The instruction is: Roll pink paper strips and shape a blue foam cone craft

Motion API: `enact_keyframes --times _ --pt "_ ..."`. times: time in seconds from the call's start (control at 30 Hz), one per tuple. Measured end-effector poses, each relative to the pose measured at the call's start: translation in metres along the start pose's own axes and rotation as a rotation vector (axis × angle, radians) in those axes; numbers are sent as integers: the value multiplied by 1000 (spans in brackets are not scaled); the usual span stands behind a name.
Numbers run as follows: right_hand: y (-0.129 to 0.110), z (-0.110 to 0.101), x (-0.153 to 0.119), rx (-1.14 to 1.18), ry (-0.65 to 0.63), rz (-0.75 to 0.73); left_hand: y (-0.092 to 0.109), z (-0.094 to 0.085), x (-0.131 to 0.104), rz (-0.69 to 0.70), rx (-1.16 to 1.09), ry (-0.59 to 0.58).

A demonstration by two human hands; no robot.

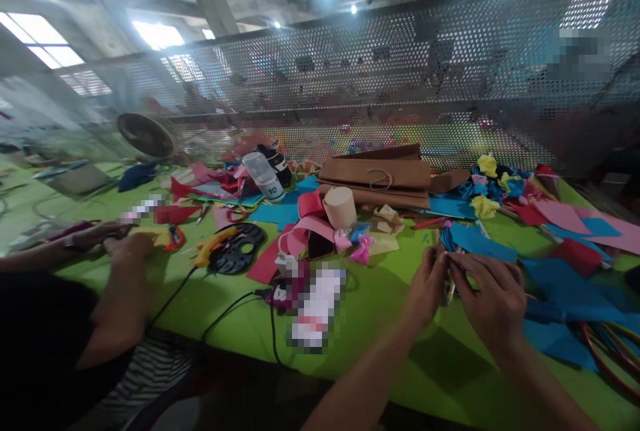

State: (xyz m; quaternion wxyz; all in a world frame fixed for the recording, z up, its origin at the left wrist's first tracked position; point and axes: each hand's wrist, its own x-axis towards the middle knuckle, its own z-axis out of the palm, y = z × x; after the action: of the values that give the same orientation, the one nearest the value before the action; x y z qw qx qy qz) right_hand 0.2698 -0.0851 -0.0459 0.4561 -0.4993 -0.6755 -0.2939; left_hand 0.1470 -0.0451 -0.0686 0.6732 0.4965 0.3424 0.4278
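My left hand (427, 286) and my right hand (493, 294) meet above the right half of the green table (380, 324). Between their fingertips is a small folded piece of blue paper (449, 237), with a bit of pink at its top. Both hands are closed on it, thumbs and fingers pinched near each other. Something thin and light shows below the fingers, too blurred to name. A flat blue paper sheet (480, 242) lies just behind my right hand, and more blue paper (565, 287) lies to its right.
A co-worker's hands (123, 241) are at the left. Between us lie a yellow glue gun (213, 244), a black reel (245, 249), a phone (319, 307) and cables. A cream tape roll (340, 207), brown paper (375, 181) and a tilted bottle (263, 176) stand before the perforated screen (350, 77).
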Motion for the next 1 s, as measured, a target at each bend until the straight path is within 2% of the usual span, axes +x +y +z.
enact_keyframes --times 0.1,0.33,0.47,0.6,0.8,1.0 --pt "0 0 -2 -2 -10 -15 1 -1 -1 44 8 0" --pt "4 -1 -4 40 -36 -29 8 0 -5 29 -69 -7" --pt "5 -1 -6 118 -28 33 6 3 -2 0 -197 -17" --pt "6 -2 -6 169 5 98 1 2 0 -57 -234 -22" --pt "7 -4 -3 166 -23 64 -4 1 2 -63 -239 -38" --pt "12 -5 -10 125 -49 -11 0 3 1 -75 -262 -62"
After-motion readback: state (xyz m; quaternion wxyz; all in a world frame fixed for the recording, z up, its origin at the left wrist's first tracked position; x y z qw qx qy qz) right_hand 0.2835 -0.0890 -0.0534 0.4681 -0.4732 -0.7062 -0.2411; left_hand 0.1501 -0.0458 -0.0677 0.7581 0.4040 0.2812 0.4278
